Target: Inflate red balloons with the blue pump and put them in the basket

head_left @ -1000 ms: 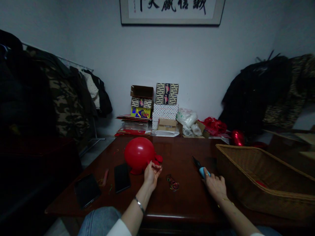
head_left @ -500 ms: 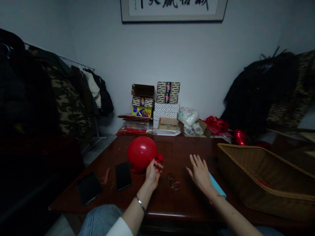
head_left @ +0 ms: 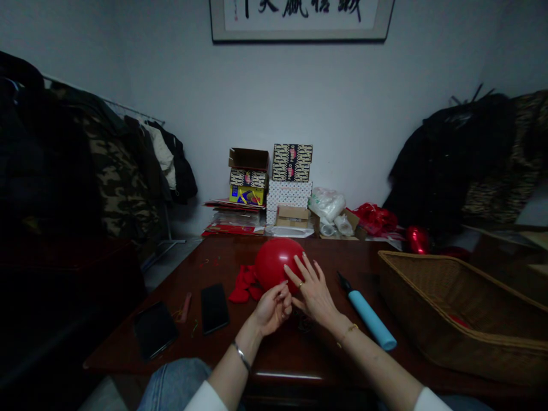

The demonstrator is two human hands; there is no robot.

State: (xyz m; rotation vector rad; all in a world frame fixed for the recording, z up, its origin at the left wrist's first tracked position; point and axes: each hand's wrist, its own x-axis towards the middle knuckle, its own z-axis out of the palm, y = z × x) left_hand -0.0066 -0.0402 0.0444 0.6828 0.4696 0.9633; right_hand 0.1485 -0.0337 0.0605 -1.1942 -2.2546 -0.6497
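An inflated red balloon (head_left: 274, 260) sits over the middle of the dark wooden table (head_left: 325, 348). My left hand (head_left: 270, 308) pinches the balloon's neck just below it. My right hand (head_left: 314, 288) lies with spread fingers against the balloon's right side, beside the left hand. A blue hand pump (head_left: 369, 317) with a black nozzle lies on the table to the right, apart from both hands. Several flat red balloons (head_left: 244, 283) lie in a pile left of the inflated one.
Two dark phones (head_left: 213, 307) (head_left: 154, 329) lie at the left front of the table. A large wicker basket (head_left: 432, 308) stands on the right. Stacked boxes (head_left: 286, 188) and bags line the far edge by the wall. Coats hang on both sides.
My right hand let go of the pump, which now lies on the table, and moved left onto the balloon. My left hand carried the balloon to the right, uncovering the pile of flat balloons.
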